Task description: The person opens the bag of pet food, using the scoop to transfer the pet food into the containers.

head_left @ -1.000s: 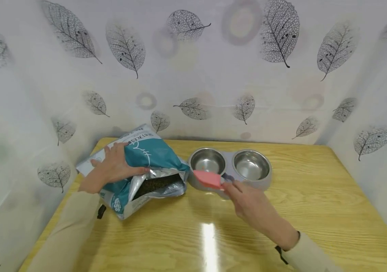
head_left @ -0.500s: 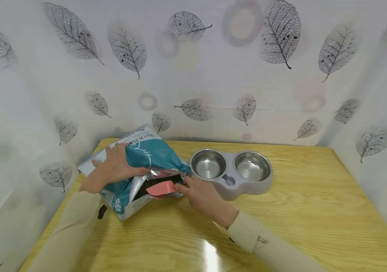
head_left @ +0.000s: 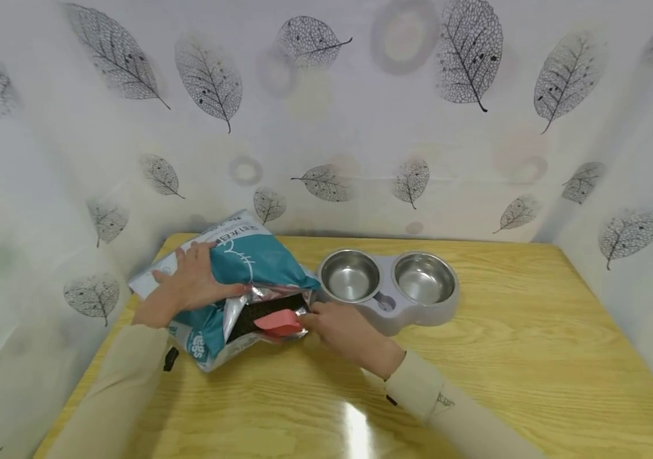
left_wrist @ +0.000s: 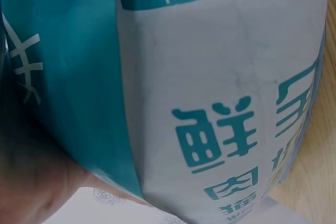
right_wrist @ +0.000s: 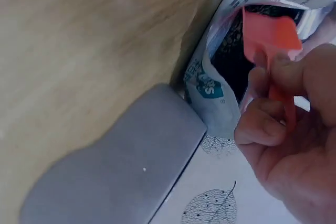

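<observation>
Beige sleeves (head_left: 435, 398) enter at the near edge of the head view, one on each side, over a wood-grain table (head_left: 280, 408) that carries a bright light reflection. Right hand (head_left: 352, 335): thumb and fingers pinch the handle of a pink scoop (head_left: 277, 323), as the right wrist view confirms. The blade of the scoop sits in the mouth of a teal and white bag (head_left: 263, 255), over dark granular contents (head_left: 250, 313); contact between blade and contents cannot be confirmed. The bag lies on the left part of the table, its silver-lined mouth gaping toward the person. Left hand (head_left: 189, 284): fingers spread across the upper face of the bag, thumb extended toward the edge of the mouth. Just beside the bag, to its right, stands a pale grey double feeder (head_left: 395, 312) fitted with two round steel bowls (head_left: 351, 280). Beyond the far table edge rises a white backdrop (head_left: 332, 115) printed with dark leaf skeletons and faint rings.
</observation>
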A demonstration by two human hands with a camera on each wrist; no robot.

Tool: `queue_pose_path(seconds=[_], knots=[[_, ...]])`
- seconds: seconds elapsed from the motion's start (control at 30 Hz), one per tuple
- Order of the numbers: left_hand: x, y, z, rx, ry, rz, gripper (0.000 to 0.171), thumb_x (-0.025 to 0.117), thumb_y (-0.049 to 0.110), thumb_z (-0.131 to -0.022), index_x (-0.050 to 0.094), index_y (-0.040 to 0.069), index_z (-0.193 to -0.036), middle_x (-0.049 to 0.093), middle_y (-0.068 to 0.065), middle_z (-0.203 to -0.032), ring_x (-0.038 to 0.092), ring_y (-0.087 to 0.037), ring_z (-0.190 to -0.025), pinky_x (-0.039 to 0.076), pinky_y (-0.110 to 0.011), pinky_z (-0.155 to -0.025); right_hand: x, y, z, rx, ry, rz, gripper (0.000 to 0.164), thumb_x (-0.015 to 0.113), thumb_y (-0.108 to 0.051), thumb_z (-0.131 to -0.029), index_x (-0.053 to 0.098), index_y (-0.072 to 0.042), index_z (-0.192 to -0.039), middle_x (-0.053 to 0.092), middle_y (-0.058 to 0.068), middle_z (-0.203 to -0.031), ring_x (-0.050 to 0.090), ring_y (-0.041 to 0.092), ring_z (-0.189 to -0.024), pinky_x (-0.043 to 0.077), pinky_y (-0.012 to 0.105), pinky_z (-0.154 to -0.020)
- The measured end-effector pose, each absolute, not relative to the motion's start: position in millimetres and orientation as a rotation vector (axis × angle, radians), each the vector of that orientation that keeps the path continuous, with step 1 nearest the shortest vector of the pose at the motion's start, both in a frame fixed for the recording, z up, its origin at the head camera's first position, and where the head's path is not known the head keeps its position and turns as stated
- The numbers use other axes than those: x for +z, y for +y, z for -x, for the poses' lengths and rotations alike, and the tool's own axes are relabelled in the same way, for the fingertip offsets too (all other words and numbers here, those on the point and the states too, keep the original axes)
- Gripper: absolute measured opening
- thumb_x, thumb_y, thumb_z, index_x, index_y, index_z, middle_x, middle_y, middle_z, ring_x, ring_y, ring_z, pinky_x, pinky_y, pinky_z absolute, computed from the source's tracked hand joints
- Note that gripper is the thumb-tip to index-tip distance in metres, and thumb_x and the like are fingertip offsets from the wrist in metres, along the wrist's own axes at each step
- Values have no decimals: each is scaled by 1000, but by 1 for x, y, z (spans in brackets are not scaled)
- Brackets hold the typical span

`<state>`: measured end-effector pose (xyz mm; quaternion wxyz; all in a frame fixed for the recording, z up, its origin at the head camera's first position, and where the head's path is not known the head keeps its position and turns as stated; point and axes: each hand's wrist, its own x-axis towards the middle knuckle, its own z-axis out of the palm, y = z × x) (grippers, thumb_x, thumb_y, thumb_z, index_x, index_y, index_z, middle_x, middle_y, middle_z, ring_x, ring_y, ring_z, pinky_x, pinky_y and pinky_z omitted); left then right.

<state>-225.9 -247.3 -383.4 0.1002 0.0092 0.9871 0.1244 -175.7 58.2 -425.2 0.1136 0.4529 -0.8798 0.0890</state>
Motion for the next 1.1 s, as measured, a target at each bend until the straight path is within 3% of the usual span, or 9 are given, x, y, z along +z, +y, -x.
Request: queue_pose_path(seconds=[0.1, 0.27, 0.5, 0.8, 1.1], knots=[[-383, -247, 226, 372, 2912, -29, 137, 48, 93, -57, 2, 5, -151, 0, -33, -153, -9, -61, -136, -2, -89, -80, -428, 61, 174, 543, -2698, -1257, 8, 58, -11, -92, 66, -13, -95, 60, -3, -76, 55, 8, -68, 47, 23, -62], [-381, -248, 225, 371, 2919, -23, 137, 48, 93, -57, 3, 5, -151, 1, -33, -153, -8, -60, -136, -1, -89, -79, -424, 64, 171, 1034, -2889, -1020, 25, 53, -18, -97, 63, -7, -78, 47, -6, -60, 43, 5, -54, 37, 19, -52], [-383, -247, 226, 375, 2917, -29, 136, 48, 93, -57, 2, 5, -152, 1, -32, -154, -9, -60, -136, -3, -89, -79, -421, 61, 171, 1634, -3115, -630, 32, 47, -25, -98, 70, -5, -89, 36, -5, -49, 32, 9, -34, 29, 23, -34], [-387, -247, 225, 363, 2933, -38, 138, 46, 95, -56, 4, 3, -151, 3, -33, -153, -7, -61, -135, -1, -89, -79, -436, 44, 175, 2233, -2966, -402, 31, 47, -19, -98, 60, 9, -89, 30, -5, -48, 22, 7, -36, 19, 22, -34], [-384, -252, 225, 342, 2965, -77, 130, 45, 92, -62, 10, 4, -150, 12, -31, -152, 2, -60, -136, 2, -88, -84, -438, 51, 171, 2576, -2822, -305, 27, 46, -21, -100, 54, 3, -92, 36, -1, -58, 22, 7, -42, 18, 21, -36]])
